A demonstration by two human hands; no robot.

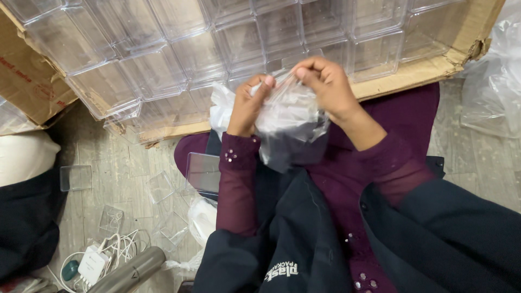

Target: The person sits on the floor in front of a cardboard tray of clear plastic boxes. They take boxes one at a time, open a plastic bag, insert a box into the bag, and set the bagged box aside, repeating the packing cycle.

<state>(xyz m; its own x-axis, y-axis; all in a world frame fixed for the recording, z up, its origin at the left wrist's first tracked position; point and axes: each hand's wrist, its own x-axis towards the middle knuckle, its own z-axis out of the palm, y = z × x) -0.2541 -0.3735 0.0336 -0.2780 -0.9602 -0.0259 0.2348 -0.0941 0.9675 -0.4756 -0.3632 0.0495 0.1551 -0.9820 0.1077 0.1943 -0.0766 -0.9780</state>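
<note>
Left hand and right hand both pinching clear plastic bag, contents hard to make out

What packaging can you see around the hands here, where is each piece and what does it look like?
Clear plastic bag: crumpled, held between left hand and right hand.
Cardboard carton: brown, open, just beyond the hands, filled with clear square boxes.
Second carton: brown, far left.
Plastic wrap: translucent, right edge.
</note>
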